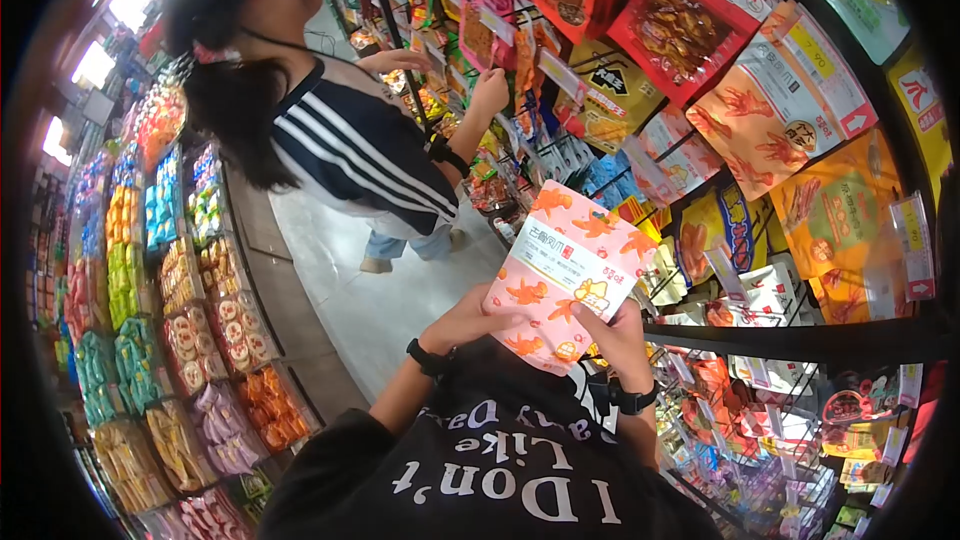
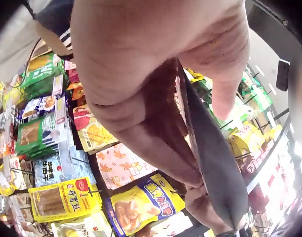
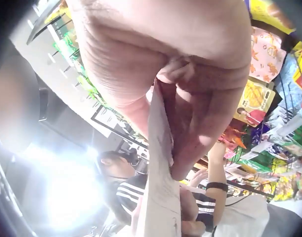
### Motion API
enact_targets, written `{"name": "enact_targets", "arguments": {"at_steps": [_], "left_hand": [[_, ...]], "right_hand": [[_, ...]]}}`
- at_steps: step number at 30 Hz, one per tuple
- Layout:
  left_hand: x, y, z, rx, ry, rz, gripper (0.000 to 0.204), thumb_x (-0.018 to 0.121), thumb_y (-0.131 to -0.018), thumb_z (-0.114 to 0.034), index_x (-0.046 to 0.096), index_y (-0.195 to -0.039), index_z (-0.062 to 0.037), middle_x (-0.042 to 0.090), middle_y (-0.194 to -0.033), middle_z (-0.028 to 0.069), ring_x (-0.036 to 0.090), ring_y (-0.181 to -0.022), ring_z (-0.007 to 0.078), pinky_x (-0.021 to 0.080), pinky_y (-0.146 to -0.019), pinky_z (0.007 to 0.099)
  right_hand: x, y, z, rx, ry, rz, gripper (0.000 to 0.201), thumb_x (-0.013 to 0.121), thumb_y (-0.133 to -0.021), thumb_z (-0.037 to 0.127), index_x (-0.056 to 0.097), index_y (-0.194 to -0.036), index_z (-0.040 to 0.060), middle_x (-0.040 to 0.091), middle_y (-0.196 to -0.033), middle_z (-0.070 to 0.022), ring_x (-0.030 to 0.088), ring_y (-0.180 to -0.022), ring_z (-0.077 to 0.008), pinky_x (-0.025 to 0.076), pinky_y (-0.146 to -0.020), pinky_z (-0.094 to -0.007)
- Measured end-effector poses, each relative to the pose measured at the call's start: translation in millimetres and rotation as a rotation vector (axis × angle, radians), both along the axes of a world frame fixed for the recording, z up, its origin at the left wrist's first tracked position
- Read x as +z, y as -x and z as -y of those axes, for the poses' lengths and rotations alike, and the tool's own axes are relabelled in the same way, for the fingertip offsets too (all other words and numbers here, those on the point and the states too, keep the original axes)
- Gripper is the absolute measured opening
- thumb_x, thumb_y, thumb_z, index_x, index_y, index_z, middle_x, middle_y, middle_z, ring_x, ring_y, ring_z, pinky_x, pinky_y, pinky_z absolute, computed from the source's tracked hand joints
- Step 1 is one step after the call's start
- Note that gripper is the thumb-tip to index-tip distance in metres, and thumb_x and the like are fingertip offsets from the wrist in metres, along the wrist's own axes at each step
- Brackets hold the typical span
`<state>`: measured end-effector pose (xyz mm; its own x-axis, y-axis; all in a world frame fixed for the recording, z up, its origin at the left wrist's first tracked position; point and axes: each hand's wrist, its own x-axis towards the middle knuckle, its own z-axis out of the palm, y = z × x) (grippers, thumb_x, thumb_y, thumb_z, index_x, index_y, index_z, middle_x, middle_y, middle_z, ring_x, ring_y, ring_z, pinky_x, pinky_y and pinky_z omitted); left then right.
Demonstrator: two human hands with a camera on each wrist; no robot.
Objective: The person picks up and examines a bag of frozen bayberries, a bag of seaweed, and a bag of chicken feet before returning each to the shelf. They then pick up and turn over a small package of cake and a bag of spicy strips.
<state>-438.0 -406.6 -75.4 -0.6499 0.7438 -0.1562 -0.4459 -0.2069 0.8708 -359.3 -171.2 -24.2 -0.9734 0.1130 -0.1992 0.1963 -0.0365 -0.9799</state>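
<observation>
A pink snack bag (image 1: 540,295) with orange chicken-foot pictures and a white label is held up in front of the chest, tilted, its printed front facing the head camera. My left hand (image 1: 468,320) grips its lower left edge, thumb over the front. On the lower right side my right hand (image 1: 622,338) pinches the bag, thumb on the front and fingers behind. From the left wrist, the bag (image 2: 212,158) shows edge-on between thumb and fingers of the left hand (image 2: 126,64). The right wrist view likewise has the bag (image 3: 161,197) edge-on in the right hand (image 3: 170,49).
Hanging snack bags fill the rack on the right, including an orange-pink bag (image 1: 770,105) and a red bag (image 1: 690,25). A dark shelf rail (image 1: 800,342) runs below them. Another person (image 1: 350,140) stands ahead in the aisle, reaching toward the rack. Packaged sweets (image 1: 190,340) line the left.
</observation>
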Motion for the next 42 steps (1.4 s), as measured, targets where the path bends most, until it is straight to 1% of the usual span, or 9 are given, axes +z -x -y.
{"name": "enact_targets", "arguments": {"at_steps": [7,11,21,24,27,31,35,38,42], "left_hand": [[13.3,-22.1,10.4,0.130,0.066,-0.138,0.031,0.069,-0.090,-0.008,0.062,-0.118,0.0031,0.068,-0.108,0.0048,0.062,-0.096,0.0091,0.051,-0.086,0.0263],[8.9,-17.5,11.7,0.125,0.114,-0.306,0.030,0.070,-0.090,-0.011,0.063,-0.116,0.0010,0.070,-0.103,0.0032,0.061,-0.093,0.0073,0.051,-0.085,0.0267],[36.0,43.7,17.9,-0.013,0.144,-0.251,0.039,0.073,-0.088,-0.017,0.061,-0.120,0.0029,0.068,-0.110,0.0046,0.060,-0.092,0.0083,0.051,-0.083,0.0264],[61.5,68.3,24.3,-0.045,0.309,-0.376,0.039,0.075,-0.086,-0.018,0.064,-0.118,0.0022,0.070,-0.106,0.0045,0.061,-0.090,0.0083,0.052,-0.079,0.0249],[58.6,80.0,24.4,0.074,0.180,-0.487,0.031,0.076,-0.085,-0.020,0.070,-0.110,-0.0016,0.071,-0.094,0.0028,0.061,-0.082,0.0058,0.051,-0.074,0.0245],[53.4,92.0,14.2,0.233,0.243,-0.359,0.030,0.077,-0.084,-0.020,0.070,-0.107,-0.0008,0.070,-0.081,0.0000,0.057,-0.062,0.0018,0.046,-0.054,0.0182],[72.4,106.0,2.7,0.199,0.227,-0.186,0.029,0.076,-0.085,-0.019,0.070,-0.106,0.0014,0.071,-0.085,0.0019,0.061,-0.066,0.0042,0.049,-0.057,0.0185],[68.6,107.5,-19.8,0.289,0.024,-0.254,0.029,0.076,-0.086,-0.018,0.070,-0.107,0.0010,0.072,-0.091,0.0028,0.062,-0.073,0.0043,0.049,-0.059,0.0184],[59.9,112.8,-28.9,0.184,0.104,-0.273,0.030,0.075,-0.086,-0.016,0.069,-0.110,0.0016,0.072,-0.097,0.0047,0.063,-0.082,0.0056,0.051,-0.067,0.0206]], "right_hand": [[6.0,-14.4,25.0,0.052,0.113,0.015,0.047,0.072,-0.084,0.000,0.051,-0.126,-0.0032,0.065,-0.115,-0.0090,0.062,-0.102,-0.0136,0.051,-0.089,-0.0289],[-5.0,-18.4,46.5,-0.109,0.218,-0.046,0.039,0.072,-0.084,-0.002,0.056,-0.119,-0.0047,0.066,-0.110,-0.0088,0.063,-0.097,-0.0130,0.052,-0.085,-0.0281],[4.2,16.6,40.6,0.107,-0.029,-0.110,0.038,0.074,-0.083,0.002,0.058,-0.117,-0.0049,0.067,-0.108,-0.0086,0.063,-0.093,-0.0119,0.052,-0.080,-0.0277],[9.9,31.9,46.9,0.120,-0.033,-0.122,0.037,0.074,-0.083,0.004,0.059,-0.116,-0.0050,0.067,-0.107,-0.0089,0.063,-0.093,-0.0124,0.052,-0.079,-0.0278],[14.4,43.8,53.9,0.051,-0.030,-0.160,0.035,0.075,-0.083,0.005,0.061,-0.114,-0.0042,0.068,-0.104,-0.0079,0.063,-0.092,-0.0113,0.052,-0.078,-0.0265],[24.5,53.7,43.7,-0.002,0.146,-0.067,0.033,0.073,-0.085,0.002,0.062,-0.115,-0.0033,0.068,-0.102,-0.0058,0.062,-0.090,-0.0080,0.050,-0.079,-0.0238],[19.9,51.3,33.9,-0.053,0.084,-0.113,0.024,0.072,-0.086,0.002,0.067,-0.108,-0.0040,0.069,-0.096,-0.0034,0.062,-0.082,-0.0064,0.050,-0.071,-0.0220],[20.3,44.0,28.8,-0.088,0.016,-0.045,0.017,0.072,-0.087,0.004,0.069,-0.101,-0.0045,0.070,-0.089,-0.0027,0.061,-0.076,-0.0056,0.050,-0.067,-0.0217],[20.3,38.6,28.4,-0.217,0.099,-0.018,0.015,0.071,-0.088,0.005,0.069,-0.099,-0.0050,0.070,-0.087,-0.0031,0.060,-0.072,-0.0045,0.047,-0.062,-0.0200]]}}
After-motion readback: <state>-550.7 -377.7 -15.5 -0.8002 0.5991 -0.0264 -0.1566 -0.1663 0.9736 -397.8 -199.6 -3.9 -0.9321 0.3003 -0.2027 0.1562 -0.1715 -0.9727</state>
